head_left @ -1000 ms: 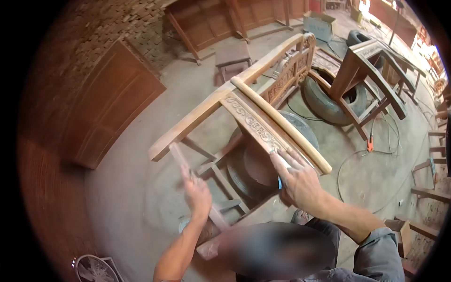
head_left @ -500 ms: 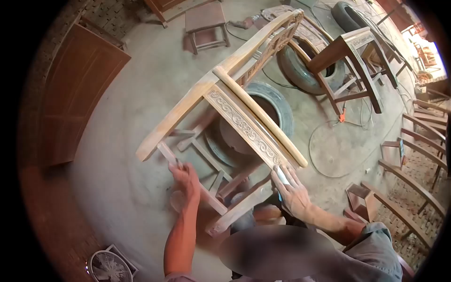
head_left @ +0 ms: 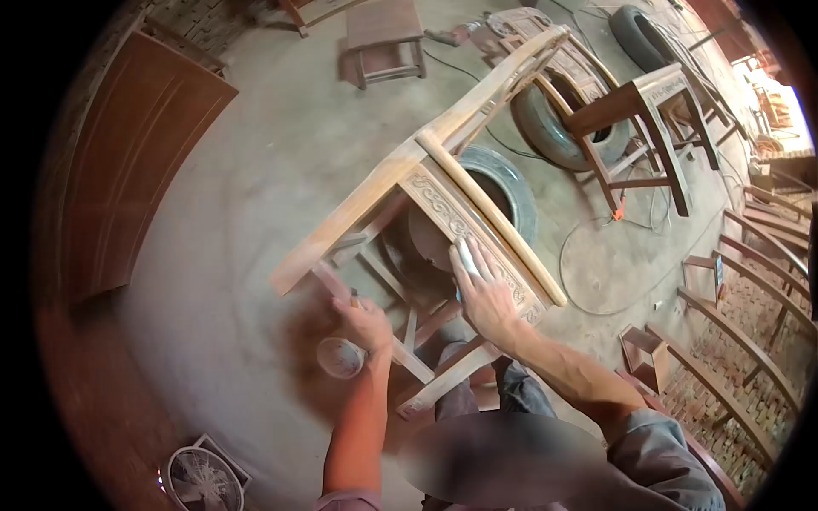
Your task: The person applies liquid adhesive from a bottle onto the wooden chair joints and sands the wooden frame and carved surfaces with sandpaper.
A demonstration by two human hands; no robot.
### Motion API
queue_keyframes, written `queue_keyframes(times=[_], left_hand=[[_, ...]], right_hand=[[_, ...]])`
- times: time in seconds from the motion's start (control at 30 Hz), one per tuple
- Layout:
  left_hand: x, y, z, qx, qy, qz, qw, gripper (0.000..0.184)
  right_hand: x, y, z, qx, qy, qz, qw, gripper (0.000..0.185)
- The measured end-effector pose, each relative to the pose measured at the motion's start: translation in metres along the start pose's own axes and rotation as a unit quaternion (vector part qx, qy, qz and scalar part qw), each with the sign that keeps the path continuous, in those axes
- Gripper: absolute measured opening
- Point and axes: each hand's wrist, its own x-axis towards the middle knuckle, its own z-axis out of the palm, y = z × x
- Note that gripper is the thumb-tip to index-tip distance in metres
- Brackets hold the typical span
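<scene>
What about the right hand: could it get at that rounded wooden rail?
Probably yes: the right hand lies on the carved panel, and the rounded rail runs alongside that panel, with nothing visible blocking the way.

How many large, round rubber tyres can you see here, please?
3 visible: one tyre beyond the pale, rounded wooden armrest; a second tyre left of the brown, angular wooden frame; a third tyre at upper right. Furniture may hide others.

Two hands [head_left: 487,302] and one chair frame [head_left: 354,219] fill the middle. Three tyres [head_left: 537,134] show: one at the centre, two toward the upper right. One stool [head_left: 383,21] stands at top centre, one fan [head_left: 204,482] at lower left.
</scene>
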Motion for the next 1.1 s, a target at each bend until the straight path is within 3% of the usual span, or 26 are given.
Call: queue_keyframes(times=[0.07, 0.2, 0.43, 0.63, 0.77, 0.83, 1.0, 1.1], left_hand=[[-0.002, 0.038, -0.030, 0.032, -0.080, -0.060, 0.994, 0.060], [-0.004, 0.015, -0.010, -0.029, 0.031, 0.045, 0.998, 0.059], [-0.005, 0.024, -0.017, -0.033, -0.016, -0.031, 0.999, 0.055], [-0.007, 0.023, -0.010, -0.056, 0.054, 0.029, 0.997, 0.054], [-0.008, 0.033, -0.019, -0.020, 0.018, -0.022, 0.999, 0.055], [-0.007, 0.032, -0.017, -0.028, 0.037, -0.003, 0.999, 0.056], [-0.010, 0.039, -0.019, -0.003, 0.039, -0.027, 0.999, 0.055], [-0.012, 0.032, -0.013, 0.012, 0.054, -0.015, 0.998, 0.056]], right_hand=[[0.025, -0.001, 0.011, -0.036, 0.026, -0.018, 0.999, 0.067], [-0.041, 0.011, -0.001, -0.039, -0.010, -0.002, 0.999, 0.064], [0.085, -0.009, 0.004, 0.008, 0.014, -0.011, 1.000, 0.072], [0.007, 0.006, -0.009, -0.059, -0.009, -0.032, 0.998, 0.073], [0.118, -0.014, 0.004, -0.036, 0.035, -0.041, 0.998, 0.071], [0.133, -0.009, -0.002, -0.022, 0.039, -0.077, 0.996, 0.070], [0.075, 0.018, 0.004, -0.044, 0.007, -0.116, 0.992, 0.060], [0.135, -0.002, 0.000, -0.043, 0.010, -0.108, 0.993, 0.058]])
